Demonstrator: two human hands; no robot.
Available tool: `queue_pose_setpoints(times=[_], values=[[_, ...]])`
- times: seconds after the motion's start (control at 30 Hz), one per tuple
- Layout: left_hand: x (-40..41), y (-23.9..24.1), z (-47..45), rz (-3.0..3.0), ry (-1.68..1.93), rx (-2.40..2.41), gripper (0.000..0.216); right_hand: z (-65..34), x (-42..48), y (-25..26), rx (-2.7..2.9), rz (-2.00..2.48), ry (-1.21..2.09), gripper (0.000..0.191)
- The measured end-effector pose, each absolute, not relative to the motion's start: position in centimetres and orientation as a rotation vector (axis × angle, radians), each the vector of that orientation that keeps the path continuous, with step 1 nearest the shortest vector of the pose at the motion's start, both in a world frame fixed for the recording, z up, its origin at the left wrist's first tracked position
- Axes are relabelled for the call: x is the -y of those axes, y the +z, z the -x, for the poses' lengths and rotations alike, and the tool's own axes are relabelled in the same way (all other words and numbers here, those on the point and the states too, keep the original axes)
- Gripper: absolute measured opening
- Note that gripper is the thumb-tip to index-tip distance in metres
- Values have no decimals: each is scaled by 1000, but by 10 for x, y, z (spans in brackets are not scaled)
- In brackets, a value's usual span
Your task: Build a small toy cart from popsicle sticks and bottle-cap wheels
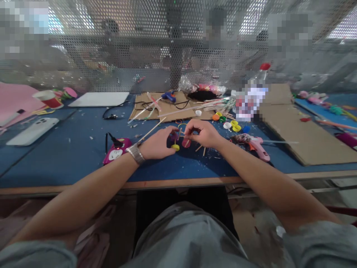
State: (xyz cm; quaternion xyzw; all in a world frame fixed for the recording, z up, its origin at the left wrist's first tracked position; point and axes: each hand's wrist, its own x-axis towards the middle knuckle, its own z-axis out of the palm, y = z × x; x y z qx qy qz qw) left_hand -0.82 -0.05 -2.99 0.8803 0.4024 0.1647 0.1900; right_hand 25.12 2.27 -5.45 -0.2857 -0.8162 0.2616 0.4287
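A small assembly of bottle caps and thin wooden sticks stands between my hands above the blue table. Its yellow cap [175,147] and red cap [186,143] face me, and a purple part [174,136] shows behind the left fingers. My left hand [158,143], with a metal watch on the wrist, curls its fingers and thumb around the left side of the assembly. From the other side, my right hand [204,134] pinches it at a stick near the red cap; the fingertips partly hide the grip. Short wooden stick pieces [204,151] lie beneath the right hand.
A purple power socket [117,152] with a plug stands left. A pink glue gun [260,148] lies right, near loose caps [236,127]. Behind are cardboard [139,111] and a blue glue gun [169,97]. A phone [33,131] lies far left; mesh rises behind.
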Motion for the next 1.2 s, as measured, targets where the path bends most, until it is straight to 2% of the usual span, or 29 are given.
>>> queue_pose_setpoints(times=[0.3,0.7,0.83,1.03,1.2], values=[[-1,-26,8,-2505,434,-1096,61,-257,-21,-50,2105,671,565,16],[-4,-23,8,-2496,489,-1111,57,-253,-19,-49,2155,638,490,6],[-2,-23,7,-2475,532,-1109,53,-253,-20,-49,2164,629,478,6],[2,-20,-1,-2424,686,-1157,32,-254,-20,-48,2185,618,467,9],[1,-22,-4,-2409,740,-1160,28,-253,-19,-48,2190,584,442,16]])
